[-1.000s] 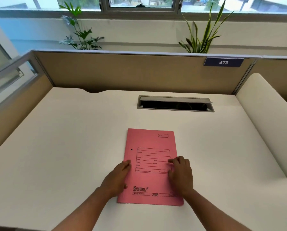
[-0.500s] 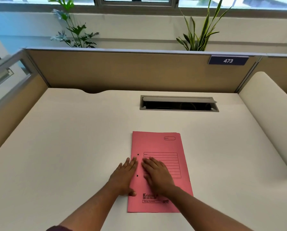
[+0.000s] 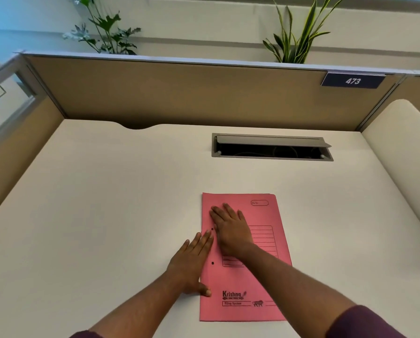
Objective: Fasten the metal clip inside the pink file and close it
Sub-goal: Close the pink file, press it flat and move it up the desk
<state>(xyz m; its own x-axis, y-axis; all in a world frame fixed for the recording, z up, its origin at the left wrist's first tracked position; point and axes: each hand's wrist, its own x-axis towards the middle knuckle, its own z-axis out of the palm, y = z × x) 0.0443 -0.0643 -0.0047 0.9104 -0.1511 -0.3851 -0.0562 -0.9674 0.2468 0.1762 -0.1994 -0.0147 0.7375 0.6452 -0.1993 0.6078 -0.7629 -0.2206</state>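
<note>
The pink file (image 3: 265, 284) lies shut and flat on the white desk (image 3: 106, 215), printed cover up, with two small punch holes near its left edge. My right hand (image 3: 230, 229) rests flat on the upper left of the cover, fingers spread toward the spine. My left hand (image 3: 191, 262) lies flat across the file's left edge, fingertips by the upper hole and thumb on the cover. Neither hand grips anything. The metal clip is hidden inside the file.
A grey cable hatch (image 3: 272, 147) stands open in the desk behind the file. Tan partition walls (image 3: 179, 93) enclose the back and left sides, with a number plate 473 (image 3: 352, 81). A rounded white panel (image 3: 404, 152) rises at the right. Plants stand behind the partition.
My right hand has slid from the file's right side to its left, then up along the spine. My left hand has shifted onto the left edge. The file stays shut.
</note>
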